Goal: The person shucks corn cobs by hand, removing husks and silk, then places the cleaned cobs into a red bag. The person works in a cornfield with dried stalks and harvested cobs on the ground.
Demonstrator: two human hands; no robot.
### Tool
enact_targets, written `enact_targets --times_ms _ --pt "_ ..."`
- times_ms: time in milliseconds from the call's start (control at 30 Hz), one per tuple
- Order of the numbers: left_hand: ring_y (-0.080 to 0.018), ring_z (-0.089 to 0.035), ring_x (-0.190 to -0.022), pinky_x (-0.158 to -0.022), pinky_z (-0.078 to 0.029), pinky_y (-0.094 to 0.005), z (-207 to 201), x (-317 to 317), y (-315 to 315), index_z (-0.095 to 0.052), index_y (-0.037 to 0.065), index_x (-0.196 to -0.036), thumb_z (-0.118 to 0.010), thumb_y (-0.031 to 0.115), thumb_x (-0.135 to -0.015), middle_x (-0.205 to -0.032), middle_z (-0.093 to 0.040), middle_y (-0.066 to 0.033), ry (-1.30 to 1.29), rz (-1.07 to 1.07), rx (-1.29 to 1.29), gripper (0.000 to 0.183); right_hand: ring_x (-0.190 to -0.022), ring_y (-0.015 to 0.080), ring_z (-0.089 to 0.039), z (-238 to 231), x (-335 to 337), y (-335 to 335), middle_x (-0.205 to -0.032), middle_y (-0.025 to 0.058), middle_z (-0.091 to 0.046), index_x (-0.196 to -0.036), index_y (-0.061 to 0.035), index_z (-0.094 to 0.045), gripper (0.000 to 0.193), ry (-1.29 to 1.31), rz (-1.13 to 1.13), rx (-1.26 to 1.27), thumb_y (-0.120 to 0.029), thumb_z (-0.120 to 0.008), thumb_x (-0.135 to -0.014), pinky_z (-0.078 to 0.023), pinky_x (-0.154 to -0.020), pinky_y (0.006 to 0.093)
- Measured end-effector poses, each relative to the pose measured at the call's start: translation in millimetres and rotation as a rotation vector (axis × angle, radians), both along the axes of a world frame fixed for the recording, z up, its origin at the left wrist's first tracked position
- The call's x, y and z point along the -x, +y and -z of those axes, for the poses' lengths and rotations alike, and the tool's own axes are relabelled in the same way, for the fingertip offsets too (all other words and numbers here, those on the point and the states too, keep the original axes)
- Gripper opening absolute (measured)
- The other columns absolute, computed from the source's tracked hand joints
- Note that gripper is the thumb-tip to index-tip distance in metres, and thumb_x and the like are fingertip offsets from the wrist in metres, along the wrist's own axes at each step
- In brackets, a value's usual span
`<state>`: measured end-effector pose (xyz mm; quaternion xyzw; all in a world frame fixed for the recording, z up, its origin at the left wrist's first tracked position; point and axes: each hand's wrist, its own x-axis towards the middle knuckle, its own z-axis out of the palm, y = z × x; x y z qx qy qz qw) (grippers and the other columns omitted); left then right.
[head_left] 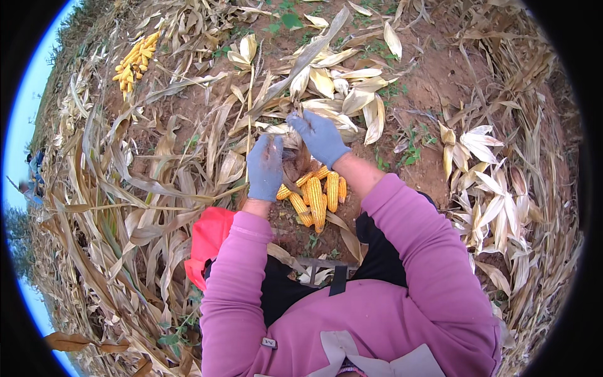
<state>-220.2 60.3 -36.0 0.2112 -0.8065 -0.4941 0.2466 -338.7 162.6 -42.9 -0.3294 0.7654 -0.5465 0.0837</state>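
Both my hands wear grey gloves, dirty at the fingers, and are close together above a small pile of husked corn cobs (pixel 317 202). My left hand (pixel 265 168) is closed, its fingers curled at the edge of a dry, brownish corn husk (pixel 293 164). Slightly farther and to the right, my right hand (pixel 321 137) pinches the upper part of this husk between thumb and fingers. Whether an ear sits inside the husk is hidden by the gloves. The yellow cobs lie bare on the soil, just nearer to me than the hands.
Pale peeled husks (pixel 352 94) lie beyond my hands, more husks (pixel 496 201) to the right. Another heap of yellow cobs (pixel 136 63) is at the far left. Dry stalks (pixel 125 201) cover the left side. A red cloth or bag (pixel 210 239) is beside my left arm.
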Motion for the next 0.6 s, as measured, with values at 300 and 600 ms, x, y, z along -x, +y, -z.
enact_targets --times_ms 300,600 --pt "-0.0156 -0.056 -0.088 -0.079 -0.044 -0.0280 7.2 1.7 -2.9 -0.057 0.000 -0.104 -0.055 0.013 -0.091 -0.094 -0.060 -0.0105 0.150 0.066 0.001 0.019 -0.082 0.0439 -0.057 -4.1 0.0 1.2 -0.084 0.0276 -0.060 -0.096 0.0047 -0.058 0.044 0.103 -0.052 -0.096 -0.038 -0.052 -0.090 -0.046 -0.070 0.0434" --pt "-0.0110 -0.052 -0.099 -0.087 -0.042 -0.0264 3.1 3.4 1.1 -0.057 0.003 -0.113 -0.052 0.014 -0.094 -0.110 -0.058 -0.0040 0.269 0.201 -0.293 0.022 -0.076 0.0451 -0.053 -3.4 1.7 1.7 -0.077 0.0262 -0.056 -0.086 0.0018 -0.054 0.039 0.037 -0.080 -0.050 -0.036 -0.051 -0.091 -0.043 -0.066 0.0447"
